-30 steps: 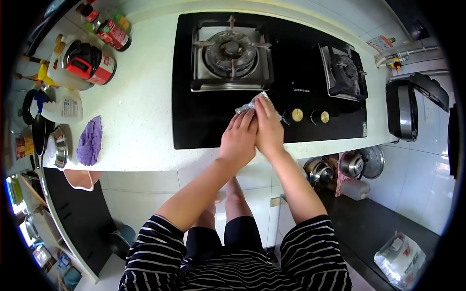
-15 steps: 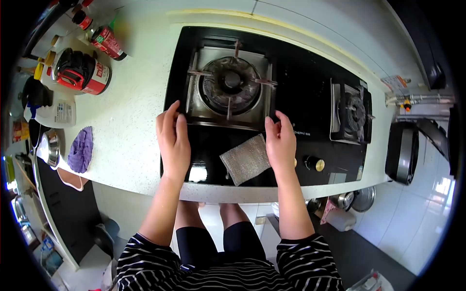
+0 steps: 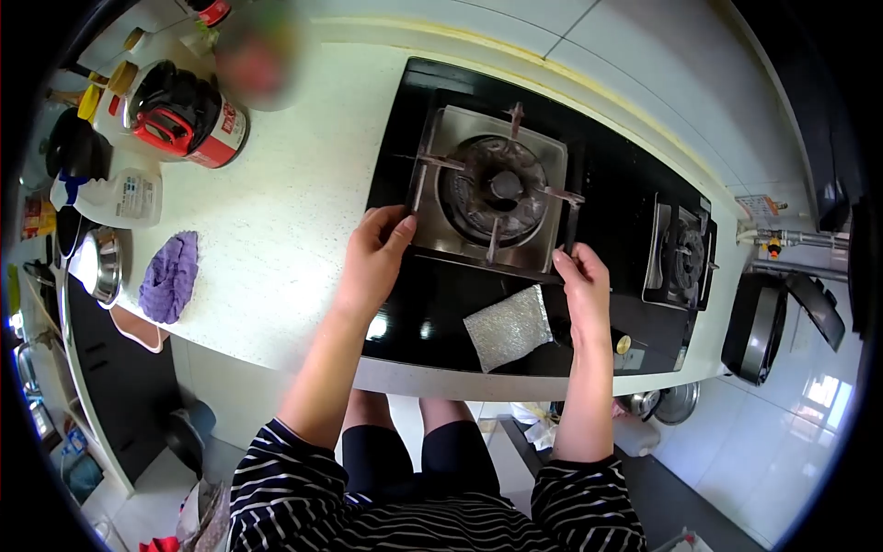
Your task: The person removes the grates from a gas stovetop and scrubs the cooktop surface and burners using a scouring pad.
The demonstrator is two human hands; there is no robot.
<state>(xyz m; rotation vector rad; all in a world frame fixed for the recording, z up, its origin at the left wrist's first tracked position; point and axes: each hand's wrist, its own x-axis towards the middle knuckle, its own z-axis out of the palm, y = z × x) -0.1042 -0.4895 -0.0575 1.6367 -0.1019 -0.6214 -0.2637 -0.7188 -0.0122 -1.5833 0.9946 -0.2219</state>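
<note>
A square pan support (image 3: 486, 265) with rusty prongs surrounds the left burner (image 3: 504, 184) on the black glass gas hob (image 3: 441, 299). My left hand (image 3: 377, 256) is closed at its front left corner, thumb and fingers pinching the frame. At the front right corner my right hand (image 3: 586, 281) pinches the frame between thumb and fingers. A silvery mesh scouring cloth (image 3: 508, 329) lies flat on the glass in front of the burner, just left of my right wrist. Whether the frame is lifted off the glass, I cannot tell.
A second burner (image 3: 685, 250) is at the hob's right. On the left counter lie a crumpled purple cloth (image 3: 169, 278), a metal bowl (image 3: 103, 265), a white jug (image 3: 129, 198) and a large red-labelled bottle (image 3: 216, 133). A black pan (image 3: 756, 322) stands at the right wall.
My hands have closed on the front corners of the pan support, where the fingers were looser before. The whole view has shifted, so the hob sits further right and lower.
</note>
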